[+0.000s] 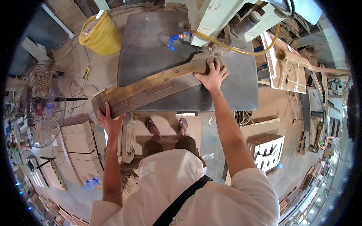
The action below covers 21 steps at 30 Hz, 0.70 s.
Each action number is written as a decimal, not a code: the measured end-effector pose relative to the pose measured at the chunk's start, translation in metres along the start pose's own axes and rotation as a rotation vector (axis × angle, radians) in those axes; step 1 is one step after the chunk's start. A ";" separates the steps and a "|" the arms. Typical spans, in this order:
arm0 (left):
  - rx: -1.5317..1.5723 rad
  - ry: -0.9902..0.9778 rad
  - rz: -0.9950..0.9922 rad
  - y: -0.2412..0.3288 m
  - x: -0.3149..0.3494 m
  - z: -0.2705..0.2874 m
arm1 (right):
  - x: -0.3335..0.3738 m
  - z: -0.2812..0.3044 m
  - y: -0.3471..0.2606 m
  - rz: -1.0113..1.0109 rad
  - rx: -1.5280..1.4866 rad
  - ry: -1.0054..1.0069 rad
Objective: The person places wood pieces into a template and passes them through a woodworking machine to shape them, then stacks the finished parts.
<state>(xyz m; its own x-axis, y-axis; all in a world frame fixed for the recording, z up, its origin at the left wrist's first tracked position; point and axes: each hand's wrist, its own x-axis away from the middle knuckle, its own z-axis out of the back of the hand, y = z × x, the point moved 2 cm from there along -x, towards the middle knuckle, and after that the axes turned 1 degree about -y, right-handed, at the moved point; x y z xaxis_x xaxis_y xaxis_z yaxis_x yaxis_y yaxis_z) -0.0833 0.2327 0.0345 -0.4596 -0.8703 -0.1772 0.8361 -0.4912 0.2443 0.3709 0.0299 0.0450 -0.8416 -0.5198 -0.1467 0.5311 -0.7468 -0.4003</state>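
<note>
A long wooden jig, with a curved brown wood strip along its far side, lies slantwise across a dark metal machine table. My left hand grips its near left end, with the thumb and fingers apart around the edge. Over its far right end, my right hand is clasped, fingers curled on top beside dark round parts. Just beyond that hand stands the machine head, close to the jig's right end. The jig's underside is hidden.
A blue jointed hose and a yellow hose hang at the machine. To the left are a yellow sack and a caged fan. Stacked wooden parts stand near my feet; more white-faced pieces sit at right.
</note>
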 end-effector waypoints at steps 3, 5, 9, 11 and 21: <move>0.017 -0.044 0.074 0.004 0.000 0.000 | -0.006 -0.002 0.002 0.027 -0.011 -0.001; 0.058 -0.113 0.182 0.012 -0.004 0.004 | -0.012 -0.003 0.004 0.037 -0.009 -0.004; 0.066 -0.055 0.140 0.011 0.004 -0.001 | -0.024 -0.006 0.009 0.065 0.006 -0.021; 0.097 -0.038 0.164 0.018 0.012 -0.001 | -0.028 -0.007 0.011 0.080 -0.003 -0.050; 0.113 -0.040 0.279 0.074 0.100 0.007 | -0.054 -0.019 0.060 0.264 0.006 -0.101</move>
<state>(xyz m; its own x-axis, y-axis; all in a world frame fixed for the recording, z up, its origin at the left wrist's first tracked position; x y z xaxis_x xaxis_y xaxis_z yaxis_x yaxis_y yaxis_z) -0.0691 0.1090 0.0418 -0.2299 -0.9718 -0.0515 0.8942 -0.2318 0.3828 0.4467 0.0209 0.0113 -0.6600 -0.7352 -0.1545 0.7316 -0.5822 -0.3547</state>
